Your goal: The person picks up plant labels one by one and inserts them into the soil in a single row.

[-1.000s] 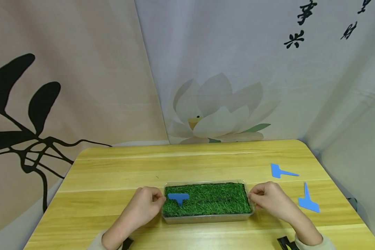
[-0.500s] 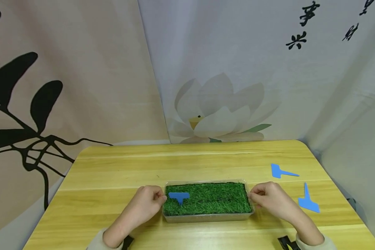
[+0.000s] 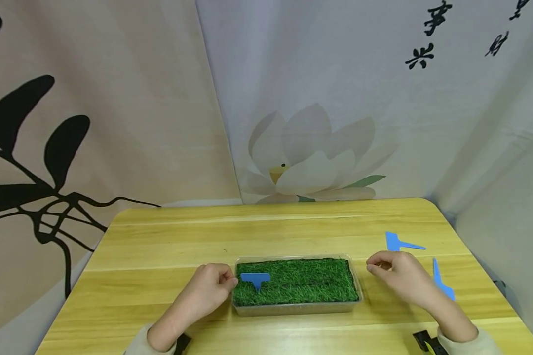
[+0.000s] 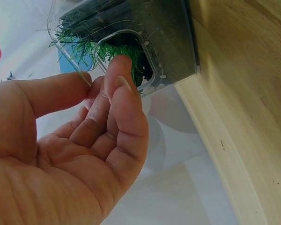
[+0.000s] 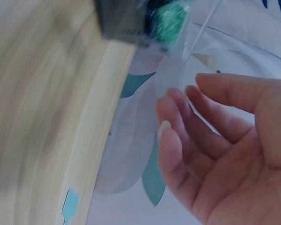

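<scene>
A clear plastic box (image 3: 293, 309) filled with green artificial grass (image 3: 311, 281) stands on the table. At its left end a blue T-shaped plant label (image 3: 255, 278) stands upright in the grass. My left hand (image 3: 206, 292) pinches the box's left rim between thumb and fingers; the left wrist view shows the fingertips by a rounded opening in the end wall (image 4: 173, 56). Apart from the box's right end, my right hand (image 3: 406, 278) hangs with loosely bent fingers and holds nothing. In the right wrist view a gap separates thumb and fingertips (image 5: 166, 136).
Two more blue plant labels lie at the right of the wooden table (image 3: 169, 241): one farther back (image 3: 393, 241), the other (image 3: 446, 290) partly hidden behind my right hand. A printed curtain (image 3: 328, 98) hangs behind the table.
My right hand has let go of the box's right end and moved right, toward the loose labels. My left hand stays at the left rim.
</scene>
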Motion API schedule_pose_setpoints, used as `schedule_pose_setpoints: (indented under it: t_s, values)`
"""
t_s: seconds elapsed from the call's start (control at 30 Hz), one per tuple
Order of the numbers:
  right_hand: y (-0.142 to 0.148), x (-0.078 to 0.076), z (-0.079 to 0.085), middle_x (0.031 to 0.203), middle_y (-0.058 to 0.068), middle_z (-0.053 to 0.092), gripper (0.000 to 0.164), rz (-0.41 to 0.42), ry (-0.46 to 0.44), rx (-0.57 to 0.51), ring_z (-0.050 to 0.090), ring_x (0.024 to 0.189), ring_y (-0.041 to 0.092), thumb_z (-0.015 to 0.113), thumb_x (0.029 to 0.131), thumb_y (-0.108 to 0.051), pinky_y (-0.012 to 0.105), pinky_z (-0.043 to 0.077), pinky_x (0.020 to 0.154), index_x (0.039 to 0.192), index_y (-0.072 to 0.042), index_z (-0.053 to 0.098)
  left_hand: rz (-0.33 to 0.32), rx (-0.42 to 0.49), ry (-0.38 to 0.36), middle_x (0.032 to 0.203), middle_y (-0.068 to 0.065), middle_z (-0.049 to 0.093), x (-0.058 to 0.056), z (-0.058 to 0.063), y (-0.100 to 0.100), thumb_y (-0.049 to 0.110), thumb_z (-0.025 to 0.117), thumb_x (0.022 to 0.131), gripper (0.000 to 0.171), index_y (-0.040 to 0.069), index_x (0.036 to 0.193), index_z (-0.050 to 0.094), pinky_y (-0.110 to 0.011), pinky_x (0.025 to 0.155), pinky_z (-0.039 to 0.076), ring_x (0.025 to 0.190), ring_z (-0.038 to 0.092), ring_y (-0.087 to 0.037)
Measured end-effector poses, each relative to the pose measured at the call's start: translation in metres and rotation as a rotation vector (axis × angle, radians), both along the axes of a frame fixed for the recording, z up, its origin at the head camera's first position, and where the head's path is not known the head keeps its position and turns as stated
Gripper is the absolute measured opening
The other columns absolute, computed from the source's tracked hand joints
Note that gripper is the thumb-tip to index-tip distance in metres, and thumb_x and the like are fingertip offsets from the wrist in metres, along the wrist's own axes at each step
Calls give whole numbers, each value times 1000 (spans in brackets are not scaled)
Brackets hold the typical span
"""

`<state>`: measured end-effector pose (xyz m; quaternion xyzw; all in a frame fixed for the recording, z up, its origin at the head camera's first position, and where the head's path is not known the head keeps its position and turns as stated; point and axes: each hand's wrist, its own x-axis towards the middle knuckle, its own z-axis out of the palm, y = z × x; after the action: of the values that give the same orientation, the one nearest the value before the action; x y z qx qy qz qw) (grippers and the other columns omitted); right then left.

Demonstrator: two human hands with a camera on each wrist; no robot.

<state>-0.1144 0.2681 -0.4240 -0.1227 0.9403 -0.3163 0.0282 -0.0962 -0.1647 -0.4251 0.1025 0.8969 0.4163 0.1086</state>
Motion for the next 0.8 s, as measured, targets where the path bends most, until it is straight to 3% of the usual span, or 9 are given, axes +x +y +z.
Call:
schedule_pose_setpoints:
  t_s: [0.17, 0.27, 0.4, 0.8]
  values:
    - [17, -10, 0, 105, 1, 73, 17, 51, 106, 33, 68, 93, 25, 80, 92, -7, 30, 53, 66, 108, -7, 77, -4, -7, 16, 55, 6, 44, -1, 0, 1, 4, 69, 98, 25, 11, 75, 66, -24, 51, 33, 48, 31, -8]
    - [29, -20, 1, 119, 12, 71, 24, 84, 119, 39, 66, 111, 39, 80, 91, -4, 42, 57, 80, 114, -4, 75, 0, -6, 11, 55, 6, 43, 0, 1, 1, 4, 69, 98, 25, 11, 75, 66, -24, 51, 33, 49, 32, -9]
    - [45, -34, 0, 130, 23, 63, 31, 124, 100, 63, 58, 121, 50, 79, 91, -1, 60, 52, 90, 121, 1, 71, 8, -6, -4, 56, 5, 46, 0, 0, 0, 4, 69, 98, 24, 11, 75, 66, -25, 52, 34, 49, 33, -9]
    - [74, -73, -19, 132, 29, 61, 40, 129, 6, 152, 56, 121, 54, 79, 91, -3, 65, 49, 95, 127, 7, 66, 7, 4, -25, 57, 4, 48, -1, 1, -1, 5, 70, 98, 25, 11, 75, 66, -26, 53, 35, 50, 33, -10]
